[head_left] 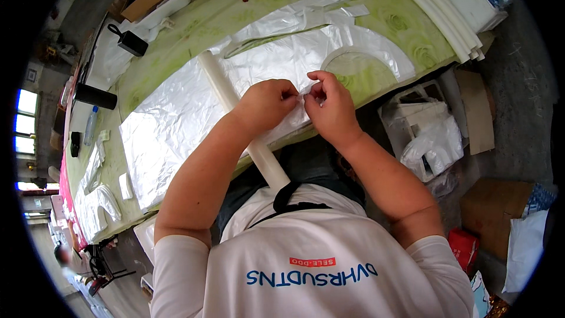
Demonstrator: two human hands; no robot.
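Nearest, from lower centre, a pale tube (218,79) slants up beneath the left forearm; it looks fairly stiff, best held mid-length. Past its lower end, at centre, the left hand (268,104) and right hand (331,109) each pinch a bit of plastic sheet (168,123). Spread leftward and upward over the green worktop (424,50), the sheet seems light, limp, slippery and easily torn; a gathered edge should grip best.

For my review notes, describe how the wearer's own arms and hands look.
The left hand and right hand are ungloved, with no ring, watch or bracelet that I can make out. Both forearms are uncovered; short white sleeves cover the upper arms, with no marking visible on them.
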